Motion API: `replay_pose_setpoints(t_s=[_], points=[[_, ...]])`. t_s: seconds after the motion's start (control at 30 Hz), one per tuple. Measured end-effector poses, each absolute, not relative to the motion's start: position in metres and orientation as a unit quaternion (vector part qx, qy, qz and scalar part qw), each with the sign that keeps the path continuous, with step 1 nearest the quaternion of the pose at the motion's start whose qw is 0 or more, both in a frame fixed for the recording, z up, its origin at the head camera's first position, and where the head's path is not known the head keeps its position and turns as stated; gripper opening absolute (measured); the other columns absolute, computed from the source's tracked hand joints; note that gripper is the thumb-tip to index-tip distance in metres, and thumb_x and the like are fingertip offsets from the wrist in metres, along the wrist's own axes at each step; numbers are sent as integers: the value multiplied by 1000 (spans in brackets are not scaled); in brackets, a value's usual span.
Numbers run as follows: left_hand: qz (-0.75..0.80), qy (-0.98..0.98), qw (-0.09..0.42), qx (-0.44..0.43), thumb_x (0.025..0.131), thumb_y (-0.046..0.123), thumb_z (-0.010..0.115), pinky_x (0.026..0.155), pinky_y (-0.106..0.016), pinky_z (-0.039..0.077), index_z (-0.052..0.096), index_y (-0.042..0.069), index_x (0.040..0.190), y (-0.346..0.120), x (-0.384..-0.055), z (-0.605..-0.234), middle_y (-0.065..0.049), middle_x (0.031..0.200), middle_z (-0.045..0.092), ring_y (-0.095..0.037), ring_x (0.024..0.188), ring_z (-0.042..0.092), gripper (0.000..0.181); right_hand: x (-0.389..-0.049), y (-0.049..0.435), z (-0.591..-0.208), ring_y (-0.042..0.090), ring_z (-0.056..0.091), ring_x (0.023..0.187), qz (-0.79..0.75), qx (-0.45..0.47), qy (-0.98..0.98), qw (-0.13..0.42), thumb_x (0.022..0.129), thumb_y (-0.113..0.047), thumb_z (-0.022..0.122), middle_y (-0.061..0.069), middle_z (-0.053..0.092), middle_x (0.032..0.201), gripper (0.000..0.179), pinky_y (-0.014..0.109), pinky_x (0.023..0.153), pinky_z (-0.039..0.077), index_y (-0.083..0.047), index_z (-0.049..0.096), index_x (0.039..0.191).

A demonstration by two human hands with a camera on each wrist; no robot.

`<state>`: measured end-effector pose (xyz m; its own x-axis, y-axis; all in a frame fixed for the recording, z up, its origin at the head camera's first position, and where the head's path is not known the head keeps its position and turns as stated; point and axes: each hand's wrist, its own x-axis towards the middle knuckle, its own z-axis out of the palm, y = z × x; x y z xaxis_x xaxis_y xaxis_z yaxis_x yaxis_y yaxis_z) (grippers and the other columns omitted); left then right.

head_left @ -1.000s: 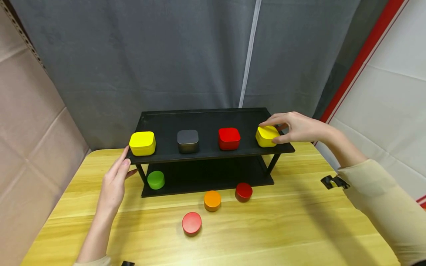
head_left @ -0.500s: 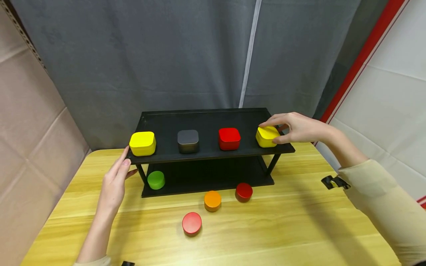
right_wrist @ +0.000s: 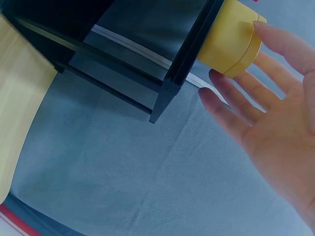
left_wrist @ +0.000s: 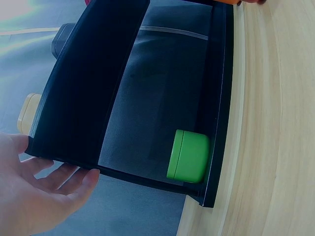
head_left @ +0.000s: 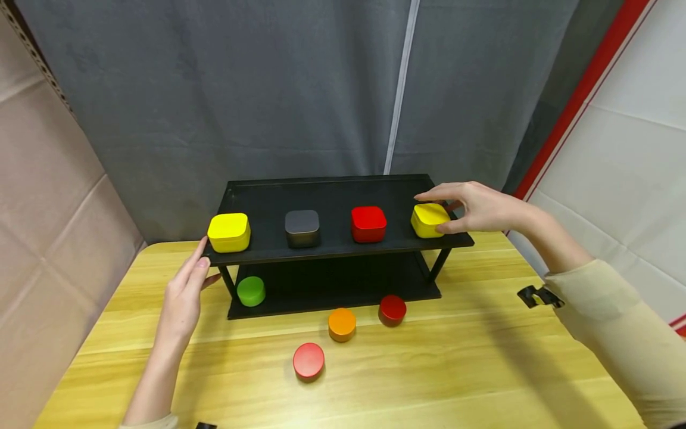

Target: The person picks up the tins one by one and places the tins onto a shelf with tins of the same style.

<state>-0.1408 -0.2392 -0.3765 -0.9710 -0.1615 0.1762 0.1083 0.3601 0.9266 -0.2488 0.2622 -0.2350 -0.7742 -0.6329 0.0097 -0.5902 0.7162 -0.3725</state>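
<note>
A black two-tier rack [head_left: 332, 193] stands on the table. My left hand [head_left: 182, 301] grips its upper tier at the front left corner, thumb and fingertips at the edge. On that tier, in a row, are a yellow box [head_left: 229, 232] at the left, a dark grey box [head_left: 302, 229], a red box [head_left: 368, 225] and a second yellow box [head_left: 427, 220] at the right end. My right hand [head_left: 477, 205] is around this right box, fingers extended and spread; the index fingertip is just off its back edge, the thumb close to its near side.
A green round box [head_left: 251, 291] stands on the lower tier at the left. In front of the rack, on the wooden table [head_left: 429, 369], are an orange round box [head_left: 342, 325], a dark red one [head_left: 392, 310] and a lighter red one [head_left: 308, 361]. A grey curtain [head_left: 268, 89] hangs behind.
The right index finger has lifted slightly off the right yellow box, loosening the hold. The box keeps its place on the upper tier, and the left hand has stayed at the corner.
</note>
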Motion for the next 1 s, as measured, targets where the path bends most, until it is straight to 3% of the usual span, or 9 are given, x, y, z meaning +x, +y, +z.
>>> replay_pose_setpoints(t_s=[0.3,0.43,0.57,0.63,0.77,0.87,1.0], points=[[-566,-816,118,17,112,45,34,94,-1,48,25,34,162,-239,-140,-376,-2,172,25,-5,140,45,53,-240,262,-239,27,56,132,-177,-329,927,-10,93,-28,76,6,59,148,55,59,109,51,-19,60,145],[-571,-812,122,11,112,44,35,94,-1,49,26,32,163,-239,-140,-377,-2,172,25,-3,140,44,53,-232,262,-240,29,53,135,-195,-329,923,-41,94,-27,76,7,59,148,54,63,110,47,-22,60,145],[-573,-810,123,8,112,44,35,94,-2,49,26,30,163,-239,-140,-376,-2,172,25,-1,139,44,54,-223,260,-243,26,53,136,-199,-336,918,-74,93,-25,77,3,60,148,56,59,110,48,-25,59,146],[-573,-810,123,8,112,44,35,95,-2,49,26,31,163,-239,-140,-376,-1,172,25,-2,139,44,53,-218,259,-244,23,54,136,-194,-339,916,-90,92,-23,78,1,60,147,57,53,109,50,-26,58,146],[-570,-812,124,12,112,44,35,94,-2,49,26,32,163,-239,-140,-376,-1,172,26,-3,140,44,53,-207,255,-246,20,55,133,-186,-344,913,-115,91,-20,80,0,61,146,59,28,101,55,-24,59,146],[-569,-813,124,13,112,44,35,94,-2,49,26,31,163,-239,-140,-376,-1,172,26,-4,140,44,53,-199,251,-247,20,57,131,-188,-353,907,-131,90,-17,81,0,62,145,60,9,98,49,-22,60,145],[-568,-813,124,11,112,44,34,94,-2,49,26,32,163,-238,-139,-376,-1,172,26,-5,141,44,53,-190,247,-250,21,57,131,-192,-388,888,-155,86,-10,83,2,63,144,62,1,105,37,-19,62,144]])
